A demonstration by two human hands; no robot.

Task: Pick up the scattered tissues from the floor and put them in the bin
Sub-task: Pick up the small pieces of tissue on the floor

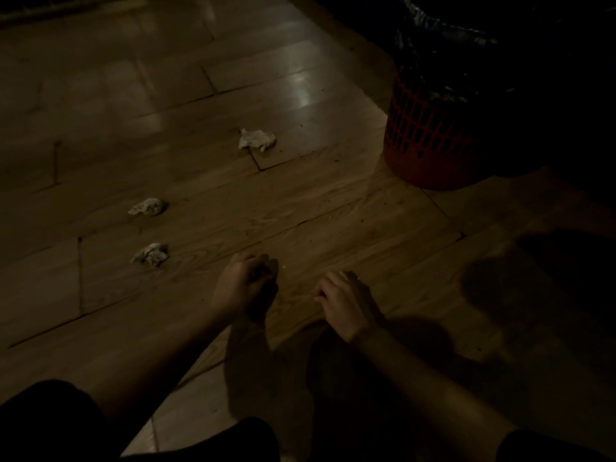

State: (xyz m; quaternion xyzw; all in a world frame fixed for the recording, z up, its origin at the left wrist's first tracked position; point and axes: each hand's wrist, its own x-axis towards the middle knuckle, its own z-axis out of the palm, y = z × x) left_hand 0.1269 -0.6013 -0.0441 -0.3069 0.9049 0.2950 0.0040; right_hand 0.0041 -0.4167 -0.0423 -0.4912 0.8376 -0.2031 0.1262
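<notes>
Three crumpled white tissues lie on the wooden floor: the farthest tissue (pixel 257 139) near the middle, a second tissue (pixel 148 207) at the left, and the nearest tissue (pixel 150 254) just below it. A red mesh bin (pixel 423 135) with a black liner stands at the upper right. My left hand (pixel 245 286) hovers low over the floor with its fingers curled in, to the right of the nearest tissue; nothing shows in it. My right hand (pixel 346 303) hangs beside it, fingers loosely bent and apart, holding nothing.
The room is dim. Dark shadow covers the right side and the area behind the bin. My dark-clothed knees (pixel 50 425) fill the bottom edge. Bare wooden floor (pixel 200 95) stretches to the upper left.
</notes>
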